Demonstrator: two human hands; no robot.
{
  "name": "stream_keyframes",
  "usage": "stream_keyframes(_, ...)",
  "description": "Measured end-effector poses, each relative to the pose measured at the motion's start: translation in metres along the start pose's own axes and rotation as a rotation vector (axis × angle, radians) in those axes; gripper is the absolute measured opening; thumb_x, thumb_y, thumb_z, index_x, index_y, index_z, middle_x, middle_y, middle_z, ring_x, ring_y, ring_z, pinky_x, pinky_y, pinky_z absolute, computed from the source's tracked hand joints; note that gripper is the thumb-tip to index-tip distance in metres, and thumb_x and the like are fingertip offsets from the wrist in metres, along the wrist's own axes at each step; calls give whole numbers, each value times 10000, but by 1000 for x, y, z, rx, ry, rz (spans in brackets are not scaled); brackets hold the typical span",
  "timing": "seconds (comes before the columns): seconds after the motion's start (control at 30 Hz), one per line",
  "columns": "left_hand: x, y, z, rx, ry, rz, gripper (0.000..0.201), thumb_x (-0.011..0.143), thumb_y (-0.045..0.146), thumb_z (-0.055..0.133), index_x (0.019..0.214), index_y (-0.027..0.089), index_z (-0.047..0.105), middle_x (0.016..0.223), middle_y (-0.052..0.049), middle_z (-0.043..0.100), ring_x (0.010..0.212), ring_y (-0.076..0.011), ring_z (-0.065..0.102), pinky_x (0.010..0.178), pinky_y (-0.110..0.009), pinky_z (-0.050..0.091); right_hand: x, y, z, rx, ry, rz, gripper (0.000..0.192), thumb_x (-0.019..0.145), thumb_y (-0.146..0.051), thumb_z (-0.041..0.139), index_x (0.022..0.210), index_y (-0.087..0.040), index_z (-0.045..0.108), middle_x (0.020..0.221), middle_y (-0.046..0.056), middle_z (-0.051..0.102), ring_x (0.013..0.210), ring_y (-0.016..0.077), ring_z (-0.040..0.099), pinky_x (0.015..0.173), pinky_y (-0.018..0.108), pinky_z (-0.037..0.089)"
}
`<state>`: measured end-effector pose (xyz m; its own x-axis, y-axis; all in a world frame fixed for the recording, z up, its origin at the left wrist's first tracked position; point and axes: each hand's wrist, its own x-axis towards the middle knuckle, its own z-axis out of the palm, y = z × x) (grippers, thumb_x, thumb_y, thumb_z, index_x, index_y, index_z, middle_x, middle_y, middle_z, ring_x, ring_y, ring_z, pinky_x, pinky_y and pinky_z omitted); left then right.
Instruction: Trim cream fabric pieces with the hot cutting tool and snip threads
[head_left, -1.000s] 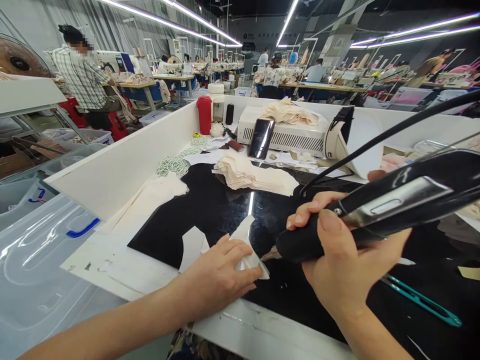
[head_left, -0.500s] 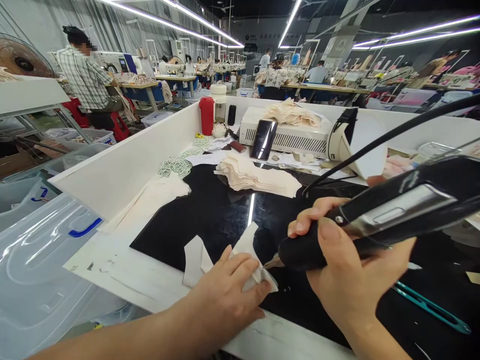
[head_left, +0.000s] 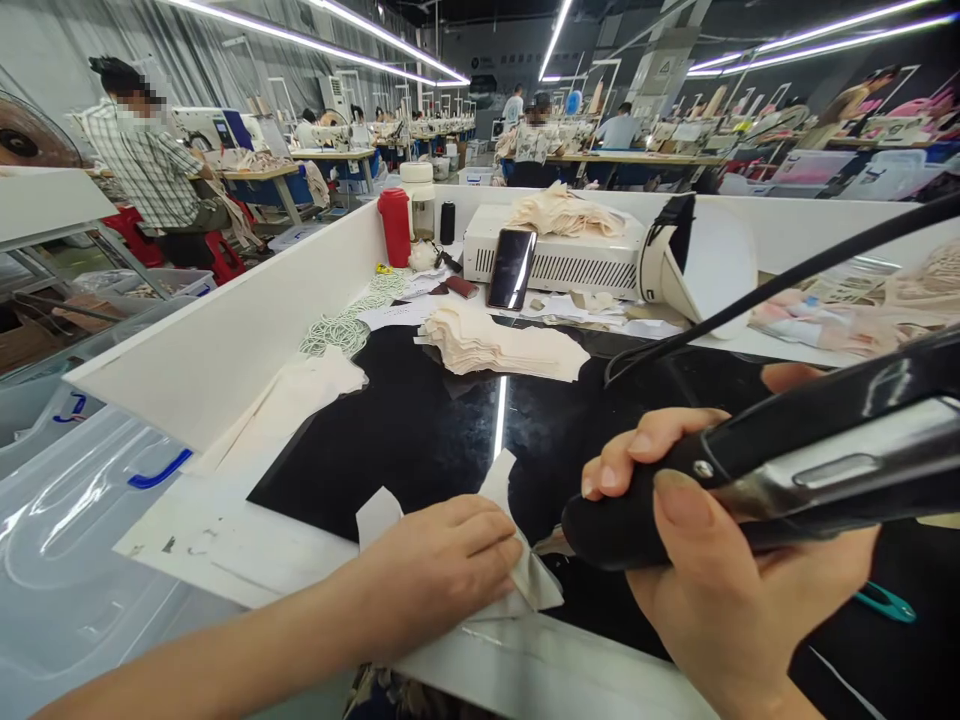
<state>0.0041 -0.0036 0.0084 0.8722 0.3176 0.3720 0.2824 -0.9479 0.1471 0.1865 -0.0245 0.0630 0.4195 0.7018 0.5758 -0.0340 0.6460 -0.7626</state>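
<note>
Two hands work at the near edge of the black tabletop (head_left: pixel 420 440). Left hand (head_left: pixel 442 570) lies flat on a small white fabric piece (head_left: pixel 525 570), fingers (head_left: pixel 487 535) spread and pressing it down, not gripping. Right hand (head_left: pixel 720 580) is closed firmly round a black corded tool (head_left: pixel 750 480); its metal tip (head_left: pixel 551 543) sits just beside the left fingertips, at or touching the fabric edge.

Relative to the fabric piece: a stack of cream pieces (head_left: pixel 502 345) lies well beyond it, a phone (head_left: pixel 511 268) leans on a white machine (head_left: pixel 562 262) further back, a red bottle (head_left: pixel 395 227) stands beyond and to the left, and teal snips (head_left: pixel 885 603) lie to the right, past the right hand.

Risks, as judged: the tip works very near the left fingertips, so a slip could injure them. The fabric is held by pressure alone at the tabletop's edge; any easing could let it shift. The cord (head_left: pixel 750 300) crosses the tabletop and could drag the tool off line.
</note>
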Motion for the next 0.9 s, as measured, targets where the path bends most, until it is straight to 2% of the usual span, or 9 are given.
stream_keyframes(0.23,-6,-6,-3,-20,-25,-78,219,1011,252,502,1168,140,605,1121,-96,632,1098,-196,604,1005,-336,527,0,0,3,18,19,32,620,756,-144,760,1284,-345,504,817,-45,634,543,162,614,495,358,575)
stream_keyframes(0.4,-5,-5,-3,-5,-62,-74,226,994,266,539,1184,164,607,1128,-104,616,1093,-201,600,1013,-348,516,-1,1,0,1,31,16,622,731,-147,776,1265,-359,539,805,-39,639,523,173,608,479,373,571)
stream_keyframes(0.73,-7,-2,4,27,-69,-75,244,998,221,514,1215,152,602,1142,-120,595,1117,-218,576,1039,-356,484,9,3,5,-16,87,-10,569,715,-167,775,1211,-387,602,777,-47,626,545,171,575,488,357,535)
stream_keyframes(0.9,-7,-2,3,28,-55,-62,245,1002,221,503,1215,148,600,1161,-133,585,1162,-222,568,1071,-365,463,9,7,9,-14,50,-6,583,731,-155,768,1225,-404,585,786,-55,626,551,164,579,473,337,528)
